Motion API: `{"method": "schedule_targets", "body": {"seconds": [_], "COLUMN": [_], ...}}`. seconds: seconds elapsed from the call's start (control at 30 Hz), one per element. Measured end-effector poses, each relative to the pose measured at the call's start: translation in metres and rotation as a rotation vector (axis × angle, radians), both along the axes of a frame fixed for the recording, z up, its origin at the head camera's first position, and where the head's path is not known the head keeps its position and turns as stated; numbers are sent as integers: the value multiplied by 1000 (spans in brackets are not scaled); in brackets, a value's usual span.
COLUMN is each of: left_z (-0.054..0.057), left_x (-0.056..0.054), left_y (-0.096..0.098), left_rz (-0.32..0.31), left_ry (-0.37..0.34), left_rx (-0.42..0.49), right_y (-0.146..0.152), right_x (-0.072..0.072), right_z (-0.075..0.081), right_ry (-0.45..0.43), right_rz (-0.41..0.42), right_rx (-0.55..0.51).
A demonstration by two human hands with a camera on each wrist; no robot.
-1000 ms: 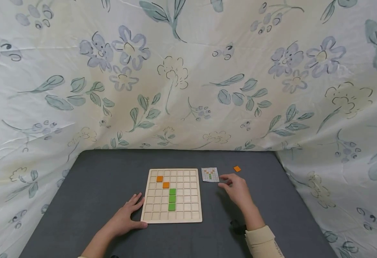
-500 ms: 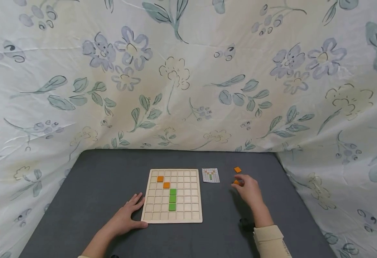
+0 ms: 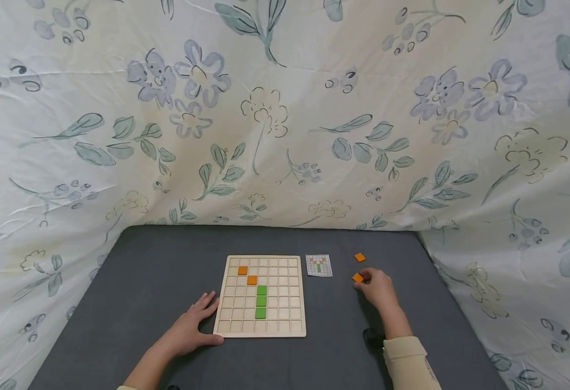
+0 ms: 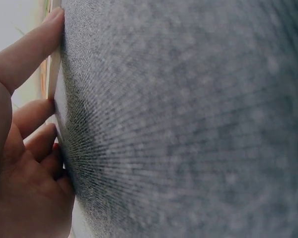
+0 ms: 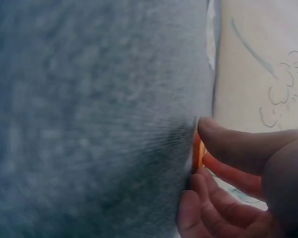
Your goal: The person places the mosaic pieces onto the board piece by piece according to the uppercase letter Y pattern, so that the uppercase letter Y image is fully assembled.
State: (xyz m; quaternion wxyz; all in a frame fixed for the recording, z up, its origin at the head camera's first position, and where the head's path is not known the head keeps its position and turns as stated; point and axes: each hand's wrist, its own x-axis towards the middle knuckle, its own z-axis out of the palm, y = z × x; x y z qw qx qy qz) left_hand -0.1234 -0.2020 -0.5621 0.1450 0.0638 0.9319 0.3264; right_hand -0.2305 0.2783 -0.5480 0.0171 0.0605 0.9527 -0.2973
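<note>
In the head view, a wooden grid board (image 3: 285,314) lies on the grey table. It holds three green tiles (image 3: 261,299) in a column and two orange tiles (image 3: 252,280) on a diagonal. My left hand (image 3: 189,327) steadies the board's left side, thumb at the near corner and fingertips against the edge (image 4: 53,69) in the left wrist view. Right of the board, my right hand (image 3: 381,290) pinches an orange tile (image 3: 357,278) at the tabletop. The right wrist view shows that tile (image 5: 198,151) between thumb and fingers, seen edge-on and partly covered.
A small printed pattern card (image 3: 319,265) lies just right of the board's far corner. Another loose orange tile (image 3: 360,257) sits beyond my right hand. Floral cloth (image 3: 285,135) hangs behind the table (image 3: 168,260) and along its sides.
My right hand has shifted right, away from the card, to the nearer loose orange tile, which was hidden behind it before and now shows in its fingers. My left hand stays at the board.
</note>
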Motion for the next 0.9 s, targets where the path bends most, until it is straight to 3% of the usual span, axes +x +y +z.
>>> {"method": "schedule_targets", "body": {"seconds": [0.37, 0.67, 0.9], "left_z": [1, 2, 2], "left_x": [0, -1, -1], "left_y": [0, 0, 1], "left_rz": [3, -11, -11], "left_ry": [-1, -7, -9], "left_rx": [1, 5, 5], "right_y": [-2, -20, -34], "right_x": [-7, -2, -2], "right_z": [0, 16, 23], "right_ry": [24, 119, 114], "right_rz": [62, 127, 136], "right_rx": [74, 87, 79]}}
